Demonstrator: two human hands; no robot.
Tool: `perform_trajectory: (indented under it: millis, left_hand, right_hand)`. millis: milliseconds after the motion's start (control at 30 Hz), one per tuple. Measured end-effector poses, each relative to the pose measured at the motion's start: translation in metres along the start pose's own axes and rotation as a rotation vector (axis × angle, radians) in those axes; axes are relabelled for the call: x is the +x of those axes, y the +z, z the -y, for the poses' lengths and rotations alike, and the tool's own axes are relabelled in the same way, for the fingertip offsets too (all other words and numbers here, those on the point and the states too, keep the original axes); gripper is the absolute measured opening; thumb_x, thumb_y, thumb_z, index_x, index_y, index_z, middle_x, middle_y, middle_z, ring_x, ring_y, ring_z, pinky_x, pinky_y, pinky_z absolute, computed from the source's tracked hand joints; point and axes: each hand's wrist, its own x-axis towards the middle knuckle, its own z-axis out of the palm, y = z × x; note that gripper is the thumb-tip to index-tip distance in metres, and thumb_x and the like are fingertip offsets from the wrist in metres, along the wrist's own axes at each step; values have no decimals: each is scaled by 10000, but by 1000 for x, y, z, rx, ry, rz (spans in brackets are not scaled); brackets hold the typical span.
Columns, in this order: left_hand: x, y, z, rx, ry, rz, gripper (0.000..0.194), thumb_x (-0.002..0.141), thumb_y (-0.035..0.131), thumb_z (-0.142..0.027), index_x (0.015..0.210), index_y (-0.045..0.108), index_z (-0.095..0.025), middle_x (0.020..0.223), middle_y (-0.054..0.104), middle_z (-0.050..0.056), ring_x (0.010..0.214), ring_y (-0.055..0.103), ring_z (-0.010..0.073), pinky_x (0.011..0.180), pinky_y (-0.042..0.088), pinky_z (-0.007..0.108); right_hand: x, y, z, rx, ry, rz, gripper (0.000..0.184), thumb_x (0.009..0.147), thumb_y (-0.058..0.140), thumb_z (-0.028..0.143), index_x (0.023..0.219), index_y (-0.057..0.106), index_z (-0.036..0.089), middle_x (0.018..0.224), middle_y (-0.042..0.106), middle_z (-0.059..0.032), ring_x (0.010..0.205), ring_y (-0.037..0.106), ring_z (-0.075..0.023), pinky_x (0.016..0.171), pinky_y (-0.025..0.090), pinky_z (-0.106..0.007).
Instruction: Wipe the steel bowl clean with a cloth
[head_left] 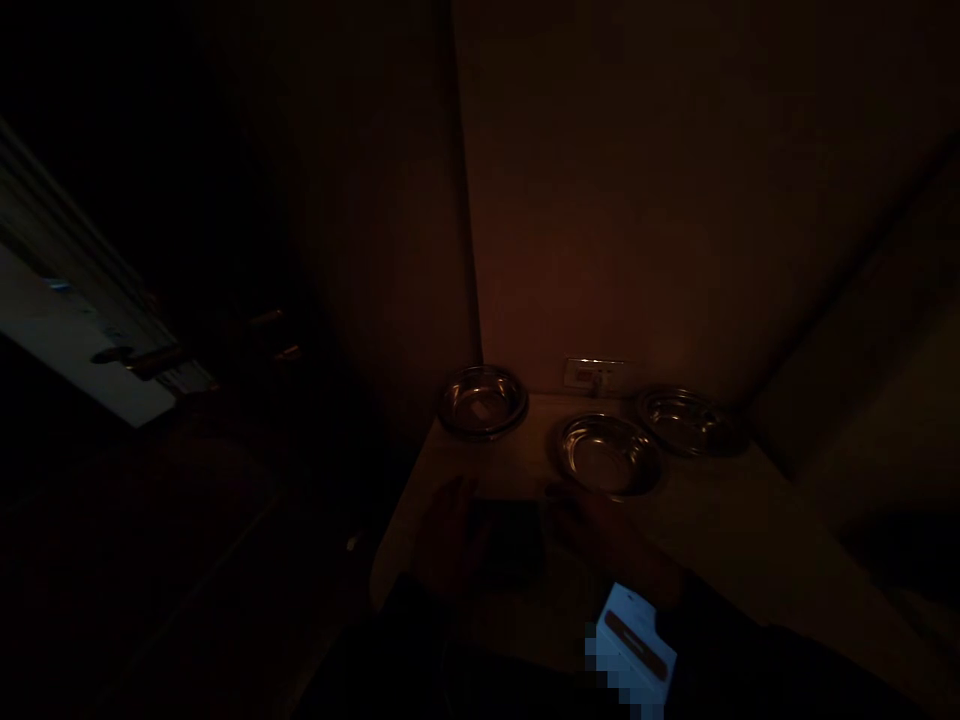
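Through the head camera, we had a dark rectangular thing [511, 540] between our left hand [444, 535] and right hand [589, 525]; we could not tell, in such gloom, whether either pinched or lay spread. Even, gentle steadying seemed best, clear of the metal dish [606, 458] beyond its right side

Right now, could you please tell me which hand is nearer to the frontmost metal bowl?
The right hand, which is just by the near rim of the metal bowl; the left hand is farther off, across the dark object.
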Motion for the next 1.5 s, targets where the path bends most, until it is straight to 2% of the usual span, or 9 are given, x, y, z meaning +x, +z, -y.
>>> perform_trajectory:
  millis: [200, 300, 400, 533, 933, 1067, 1200, 1300, 1500]
  left_hand:
    - [-20, 0, -27, 48, 29, -99, 500, 870, 467, -393, 1256, 583, -97, 1323, 560, 199, 1227, 514, 323, 1031, 408, 493]
    - [-32, -3, -66, -61, -59, 104, 438, 857, 438, -391, 1116, 683, -137, 1154, 671, 166, 1067, 622, 299, 960, 470, 450]
    - [-44, 1, -102, -195, -134, 402, 510, 850, 436, -437, 1254, 613, -181, 1211, 660, 120, 1110, 606, 283, 980, 451, 410]
    - [-52, 10, -128, -208, -246, 549, 602, 848, 436, -427, 1383, 483, -156, 1378, 547, 113, 1257, 505, 286, 1064, 361, 394]
    - [-63, 30, -144, -196, -291, 520, 538, 848, 419, -414, 1343, 529, -234, 1335, 583, 95, 1217, 530, 302, 1005, 396, 410]
    - [-31, 17, -136, -202, -255, 458, 530, 826, 487, -418, 1298, 572, -191, 1175, 673, 135, 1077, 612, 285, 931, 444, 380]
    - [38, 11, -124, -476, -291, 346, 461, 864, 484, -412, 1216, 602, -139, 1005, 710, 125, 844, 655, 206, 720, 513, 300]
    - [81, 23, -112, -620, -400, 359, 334, 884, 449, -322, 1031, 657, -105, 882, 704, 105, 671, 629, 155, 517, 489, 233]
    - [104, 54, -94, -699, -365, 245, 355, 793, 595, -422, 961, 680, -120, 793, 724, 102, 707, 671, 204, 634, 535, 307]
  right_hand:
    - [-35, -57, -33, 21, 125, -284, 372, 875, 388, 403, 1020, 657, 190, 996, 730, -114, 891, 687, -271, 744, 520, -359]
    - [-55, -72, -61, -40, 239, -330, 360, 843, 403, 430, 956, 649, 192, 877, 736, -112, 768, 694, -265, 647, 512, -345]
    - [-74, -71, -81, -37, 301, -248, 337, 830, 415, 422, 931, 644, 196, 850, 734, -104, 706, 693, -245, 594, 503, -326]
    - [-86, -60, -85, 55, 318, -189, 350, 832, 432, 385, 1021, 640, 177, 974, 732, -123, 839, 700, -249, 689, 530, -331]
    - [-67, -49, -77, 233, 206, -214, 356, 836, 498, 350, 1130, 619, 189, 1107, 701, -94, 977, 666, -224, 842, 511, -344]
    - [-56, -56, -87, 269, 233, -277, 400, 846, 479, 408, 1122, 629, 160, 1123, 690, -127, 1005, 652, -244, 861, 502, -360]
    - [-33, -66, -98, 326, 274, -341, 409, 870, 425, 445, 1039, 674, 168, 1065, 709, -118, 961, 657, -250, 843, 501, -364]
    - [-16, -70, -104, 382, 299, -391, 393, 856, 439, 448, 965, 695, 171, 1022, 717, -110, 958, 647, -263, 831, 494, -369]
    - [-14, -59, -103, 583, 358, -352, 370, 803, 522, 491, 851, 668, 155, 789, 706, -93, 681, 643, -204, 573, 485, -298]
